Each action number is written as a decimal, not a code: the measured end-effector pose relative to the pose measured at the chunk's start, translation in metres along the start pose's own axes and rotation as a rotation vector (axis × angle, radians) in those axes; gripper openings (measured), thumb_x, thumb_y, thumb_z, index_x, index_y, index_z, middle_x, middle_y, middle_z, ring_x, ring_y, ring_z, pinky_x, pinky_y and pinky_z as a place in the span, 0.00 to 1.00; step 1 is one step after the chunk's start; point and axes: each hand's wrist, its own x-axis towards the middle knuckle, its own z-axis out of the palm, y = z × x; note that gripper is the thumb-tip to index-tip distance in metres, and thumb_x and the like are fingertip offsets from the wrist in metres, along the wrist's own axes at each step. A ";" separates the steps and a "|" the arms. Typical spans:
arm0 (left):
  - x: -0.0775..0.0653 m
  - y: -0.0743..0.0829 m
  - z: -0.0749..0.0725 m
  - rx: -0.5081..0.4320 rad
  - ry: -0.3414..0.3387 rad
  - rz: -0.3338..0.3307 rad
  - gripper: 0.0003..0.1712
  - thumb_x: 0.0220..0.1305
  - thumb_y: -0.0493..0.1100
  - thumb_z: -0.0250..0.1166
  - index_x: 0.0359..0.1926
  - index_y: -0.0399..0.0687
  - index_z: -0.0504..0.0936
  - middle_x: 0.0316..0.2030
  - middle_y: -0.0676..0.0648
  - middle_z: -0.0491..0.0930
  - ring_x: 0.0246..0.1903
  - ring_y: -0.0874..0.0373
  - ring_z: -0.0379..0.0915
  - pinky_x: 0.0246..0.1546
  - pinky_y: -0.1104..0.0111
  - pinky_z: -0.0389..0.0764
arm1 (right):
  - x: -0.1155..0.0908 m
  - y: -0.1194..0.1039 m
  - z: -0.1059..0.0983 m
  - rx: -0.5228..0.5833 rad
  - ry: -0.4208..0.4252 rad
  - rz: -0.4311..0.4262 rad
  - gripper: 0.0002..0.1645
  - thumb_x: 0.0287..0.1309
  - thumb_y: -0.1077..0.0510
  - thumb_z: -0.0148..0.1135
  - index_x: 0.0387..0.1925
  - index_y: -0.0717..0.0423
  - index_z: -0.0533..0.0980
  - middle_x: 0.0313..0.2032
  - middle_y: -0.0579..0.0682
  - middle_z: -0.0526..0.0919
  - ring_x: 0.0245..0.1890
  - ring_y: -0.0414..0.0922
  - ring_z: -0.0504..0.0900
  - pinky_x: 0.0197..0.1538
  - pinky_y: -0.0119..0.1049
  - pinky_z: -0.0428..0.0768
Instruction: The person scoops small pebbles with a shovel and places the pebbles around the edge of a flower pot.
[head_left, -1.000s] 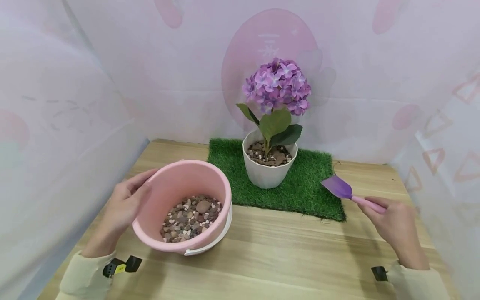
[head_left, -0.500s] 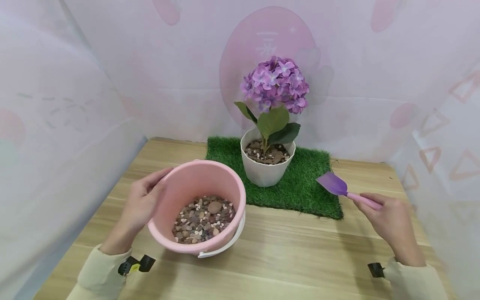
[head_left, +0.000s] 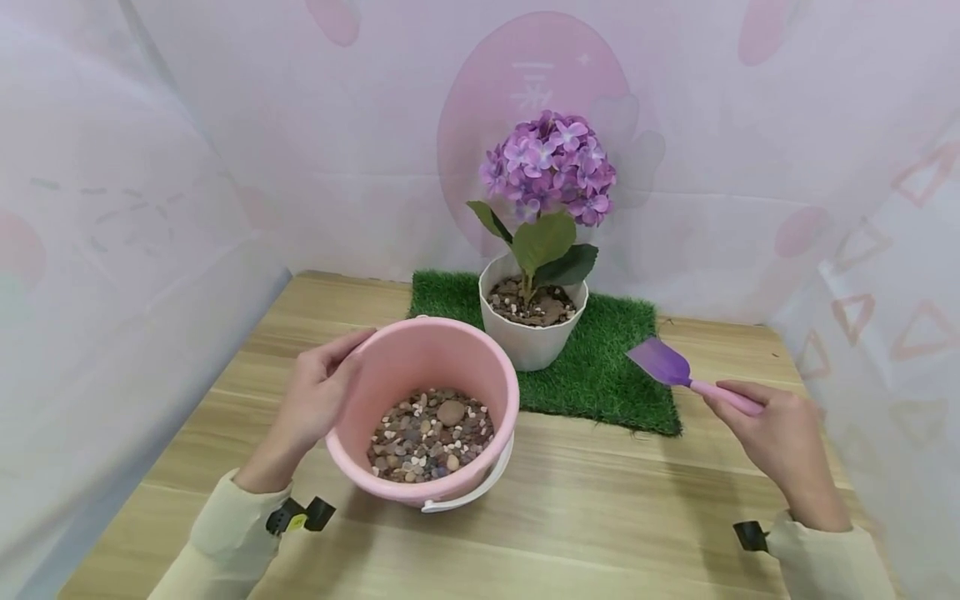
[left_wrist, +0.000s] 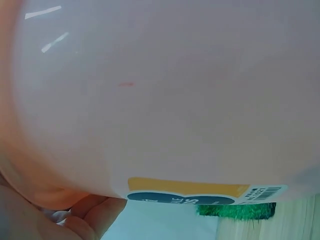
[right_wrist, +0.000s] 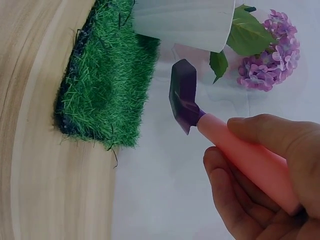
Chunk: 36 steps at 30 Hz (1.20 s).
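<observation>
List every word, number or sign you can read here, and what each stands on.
Nothing reads with certainty.
Label on the pink bucket: perhaps "DS", plus a barcode; rest too blurred.
Pink circle on the backdrop: pale, character-like strokes, too faint to name.
Yellow tag on the left wrist's black device: too small.

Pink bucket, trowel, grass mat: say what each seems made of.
Pink bucket: likely plastic, glossy, with sharp glints on its wall. Trowel: smooth, even-colored handle suggests plastic; blade perhaps plastic or painted metal. Grass mat: apparently synthetic turf, bristly, uniformly green.
</observation>
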 end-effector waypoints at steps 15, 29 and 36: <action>0.018 0.006 0.018 -0.036 -0.082 0.026 0.23 0.81 0.39 0.55 0.72 0.46 0.77 0.66 0.36 0.81 0.55 0.42 0.85 0.46 0.74 0.86 | 0.007 -0.014 -0.011 0.054 0.003 0.024 0.16 0.53 0.55 0.83 0.40 0.60 0.91 0.33 0.58 0.92 0.33 0.02 0.68 0.25 0.15 0.75; 0.033 0.004 0.021 -0.052 -0.173 0.037 0.25 0.82 0.41 0.53 0.74 0.41 0.74 0.69 0.35 0.78 0.59 0.39 0.83 0.50 0.75 0.85 | 0.033 -0.038 -0.020 0.099 0.058 -0.186 0.15 0.45 0.65 0.85 0.38 0.60 0.91 0.32 0.58 0.93 0.38 0.05 0.72 0.26 0.14 0.76; 0.036 0.003 0.022 -0.068 -0.190 0.066 0.25 0.82 0.39 0.53 0.74 0.39 0.73 0.68 0.33 0.78 0.57 0.39 0.84 0.48 0.73 0.87 | 0.050 -0.054 -0.031 0.083 0.023 -0.247 0.18 0.43 0.67 0.84 0.40 0.59 0.91 0.34 0.57 0.93 0.42 0.04 0.70 0.29 0.12 0.77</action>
